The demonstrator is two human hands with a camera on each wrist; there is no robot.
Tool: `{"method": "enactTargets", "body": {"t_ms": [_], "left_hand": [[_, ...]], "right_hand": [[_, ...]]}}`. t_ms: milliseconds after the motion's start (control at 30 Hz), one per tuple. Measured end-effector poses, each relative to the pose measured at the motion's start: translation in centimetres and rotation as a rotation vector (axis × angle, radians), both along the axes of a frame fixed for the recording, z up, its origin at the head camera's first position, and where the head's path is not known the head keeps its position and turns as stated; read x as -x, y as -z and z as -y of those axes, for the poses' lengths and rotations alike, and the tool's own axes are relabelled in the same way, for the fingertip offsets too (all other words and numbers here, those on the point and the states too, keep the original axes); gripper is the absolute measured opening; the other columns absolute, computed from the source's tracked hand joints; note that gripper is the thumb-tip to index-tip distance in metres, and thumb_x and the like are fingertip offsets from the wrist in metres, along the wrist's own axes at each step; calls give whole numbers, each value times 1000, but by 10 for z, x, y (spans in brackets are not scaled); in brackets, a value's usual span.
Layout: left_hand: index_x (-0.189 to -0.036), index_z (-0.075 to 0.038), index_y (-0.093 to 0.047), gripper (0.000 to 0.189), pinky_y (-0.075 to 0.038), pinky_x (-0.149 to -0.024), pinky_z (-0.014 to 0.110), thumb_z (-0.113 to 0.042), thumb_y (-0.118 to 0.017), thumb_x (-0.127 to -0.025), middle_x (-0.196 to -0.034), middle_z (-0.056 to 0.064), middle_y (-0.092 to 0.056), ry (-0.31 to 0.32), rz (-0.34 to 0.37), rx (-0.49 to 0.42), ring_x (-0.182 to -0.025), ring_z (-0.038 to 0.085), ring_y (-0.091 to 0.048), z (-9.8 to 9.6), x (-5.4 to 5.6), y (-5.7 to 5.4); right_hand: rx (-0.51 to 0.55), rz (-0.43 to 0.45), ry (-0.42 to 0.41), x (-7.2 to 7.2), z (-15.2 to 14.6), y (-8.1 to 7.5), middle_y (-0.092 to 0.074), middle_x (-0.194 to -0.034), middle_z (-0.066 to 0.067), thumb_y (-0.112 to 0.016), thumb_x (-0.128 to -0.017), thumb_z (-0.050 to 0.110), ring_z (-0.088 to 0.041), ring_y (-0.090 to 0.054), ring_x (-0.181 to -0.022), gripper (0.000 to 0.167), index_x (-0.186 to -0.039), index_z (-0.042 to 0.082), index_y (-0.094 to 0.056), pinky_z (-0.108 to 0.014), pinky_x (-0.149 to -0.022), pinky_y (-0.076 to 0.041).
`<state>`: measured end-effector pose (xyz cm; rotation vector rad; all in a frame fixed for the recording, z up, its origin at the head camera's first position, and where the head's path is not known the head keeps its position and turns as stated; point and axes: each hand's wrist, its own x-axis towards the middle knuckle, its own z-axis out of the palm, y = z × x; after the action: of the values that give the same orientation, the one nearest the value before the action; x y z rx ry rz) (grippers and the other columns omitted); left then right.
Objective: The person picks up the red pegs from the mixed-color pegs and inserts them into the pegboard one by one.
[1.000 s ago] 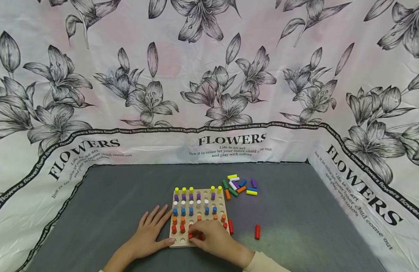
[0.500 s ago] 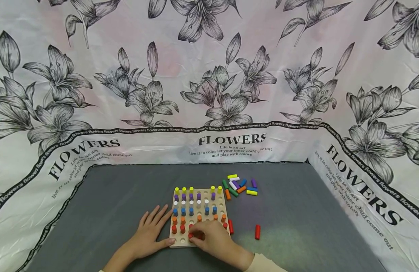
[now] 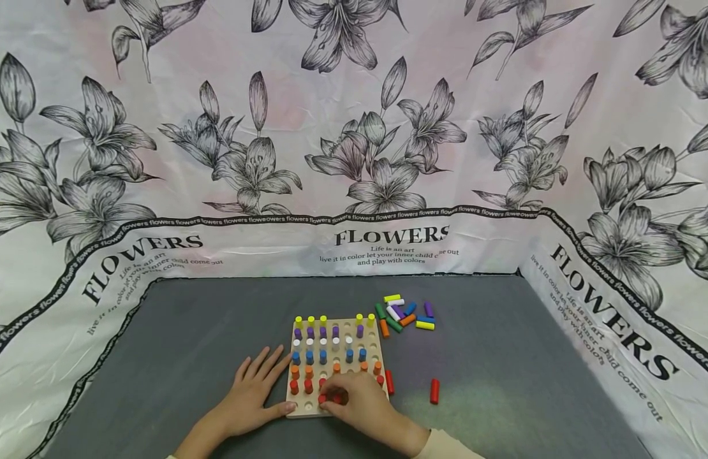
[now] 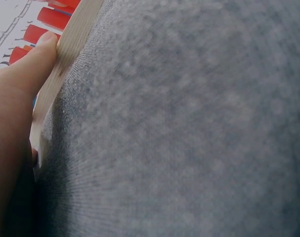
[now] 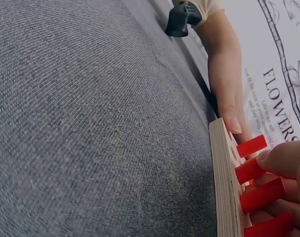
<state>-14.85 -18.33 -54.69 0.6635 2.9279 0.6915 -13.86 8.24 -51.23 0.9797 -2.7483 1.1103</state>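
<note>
A wooden pegboard (image 3: 309, 413) stands on the table, with rows of yellow, purple, white, blue, orange and red pegs upright in it. Near its front edge, my right hand (image 3: 368, 403) pinches a red peg (image 3: 322, 399) between thumb and fingers. The right wrist view shows the thumb against that red peg (image 5: 247, 171), with other red pegs (image 5: 263, 195) standing beside it. Flat along the board's left side lies my left hand (image 3: 252, 396), fingers spread. Its thumb (image 4: 43, 52) rests on the board's front corner. My right hand hides part of the front rows.
Behind the board's right corner lies a loose pile of mixed pegs (image 3: 395, 312). One red peg (image 3: 390, 382) lies against the board's right side, and another red peg (image 3: 434, 391) lies farther right on the grey table (image 3: 503, 370). A flower-printed cloth (image 3: 383, 255) encloses the table.
My right forearm has shifted very slightly left, its fingers staying on the red peg at the same spot. The left hand and the board have not moved.
</note>
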Motion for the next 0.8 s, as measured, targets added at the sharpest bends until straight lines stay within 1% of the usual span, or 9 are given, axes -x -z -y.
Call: {"method": "enactTargets", "body": {"t_ms": [233,467,533,633,733,800], "left_hand": [[-158,-27,-26,85,-11,-114,70,-65,-58,-89,-166,9,-23,-12,8,4,-152,43,-19,0,1,2],[-158,-27,-27,86,-10,-114,69,-67,-57,-88,-166,8,-23,-19,6,4,-152,43,-19,0,2,4],[-158,-27,-28,86,-10,-114,69,-67,-58,-88,-166,8,-23,-17,3,-1,-152,43,-20,0,2,4],[-158,-27,-27,86,-10,-114,69,-67,-58,-88,-166,8,-23,-18,4,-1,-152,42,-19,0,2,4],[-158,-27,-28,86,-10,-115,69,-67,-58,-88,-166,8,-23,-20,7,-1,-152,42,-19,0,2,4],[-158,-27,-27,85,-10,-115,69,-67,-58,-88,-166,8,-23,-19,10,-1,-152,42,-18,1,2,4]], "right_hand": [[3,-5,-6,-2,-1,-1,-72,-83,14,-78,-86,23,10,-55,-69,8,-94,21,-75,-10,-63,-46],[29,8,-12,-3,-4,-3,-74,-87,11,-77,-87,22,10,-57,-72,11,-97,19,-75,-11,-65,-48],[36,16,-12,-3,-5,-3,-74,-87,11,-77,-87,21,10,-56,-72,11,-98,19,-75,-11,-64,-48],[41,3,-8,-2,-7,-5,-73,-86,11,-77,-87,20,10,-54,-69,11,-98,19,-75,-11,-62,-48],[72,-1,-8,-1,-9,-7,-73,-85,10,-76,-87,18,9,-56,-70,10,-98,17,-75,-13,-63,-51],[100,11,-1,0,-12,-9,-74,-87,8,-76,-88,16,9,-60,-72,10,-98,16,-75,-15,-65,-54]]}}
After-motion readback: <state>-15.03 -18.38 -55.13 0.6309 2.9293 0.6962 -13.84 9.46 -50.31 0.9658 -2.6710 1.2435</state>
